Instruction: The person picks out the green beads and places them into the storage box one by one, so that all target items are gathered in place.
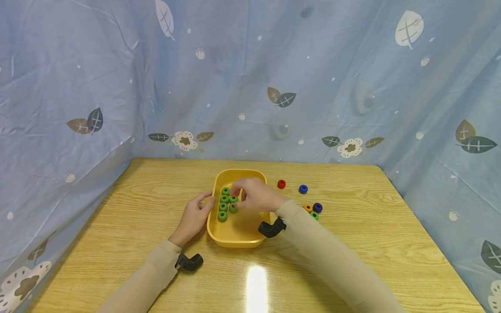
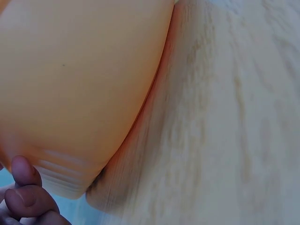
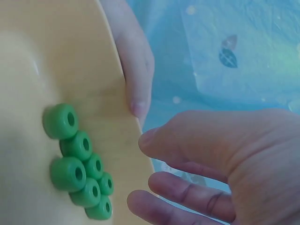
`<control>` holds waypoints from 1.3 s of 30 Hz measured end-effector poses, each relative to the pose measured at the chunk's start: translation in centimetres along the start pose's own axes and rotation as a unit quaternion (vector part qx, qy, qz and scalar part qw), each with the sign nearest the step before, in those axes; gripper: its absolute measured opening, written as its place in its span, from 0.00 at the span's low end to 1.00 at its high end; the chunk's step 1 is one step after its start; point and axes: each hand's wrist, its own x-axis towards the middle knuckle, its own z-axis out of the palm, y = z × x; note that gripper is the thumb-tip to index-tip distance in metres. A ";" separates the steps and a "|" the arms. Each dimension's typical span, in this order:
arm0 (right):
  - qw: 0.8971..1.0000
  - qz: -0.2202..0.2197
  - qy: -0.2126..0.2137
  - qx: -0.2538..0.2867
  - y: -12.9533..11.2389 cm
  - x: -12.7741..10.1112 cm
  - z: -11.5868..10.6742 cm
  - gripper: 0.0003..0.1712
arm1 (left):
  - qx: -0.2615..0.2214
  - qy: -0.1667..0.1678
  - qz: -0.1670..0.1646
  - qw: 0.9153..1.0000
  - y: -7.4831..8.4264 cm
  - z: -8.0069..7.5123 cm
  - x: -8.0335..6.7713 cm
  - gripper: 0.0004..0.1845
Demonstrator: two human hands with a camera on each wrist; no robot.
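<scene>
My left hand (image 1: 194,216) rests against the left wall of the yellow tray (image 1: 238,237) on the table (image 1: 375,243), fingers fairly straight, thumb along the rim. My right hand (image 1: 255,194) hovers over the tray, fingers loose and spread, gripping nothing. The green rings (image 3: 80,164) sit clustered inside the tray, just under my fingertips. Red (image 1: 281,184), blue (image 1: 303,189) and purple (image 1: 317,207) rings lie on the table to the right.
</scene>
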 end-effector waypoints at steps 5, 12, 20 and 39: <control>1.000 0.012 0.021 0.003 0.6 -1.5 -0.4 0.12 | 0.004 -0.001 0.002 1.000 -0.1 0.0 0.0 0.29; 0.998 0.014 0.068 -0.008 1.3 -3.6 -0.8 0.12 | 0.007 0.004 -0.001 1.000 -0.1 0.0 0.0 0.28; 0.995 0.040 0.096 0.007 2.2 -6.4 -1.4 0.12 | 0.007 0.004 0.001 1.000 -0.2 0.1 0.1 0.28; 0.987 0.093 0.129 -0.011 5.4 -12.5 -2.9 0.11 | 0.000 0.006 0.002 1.000 -0.2 0.4 -0.5 0.28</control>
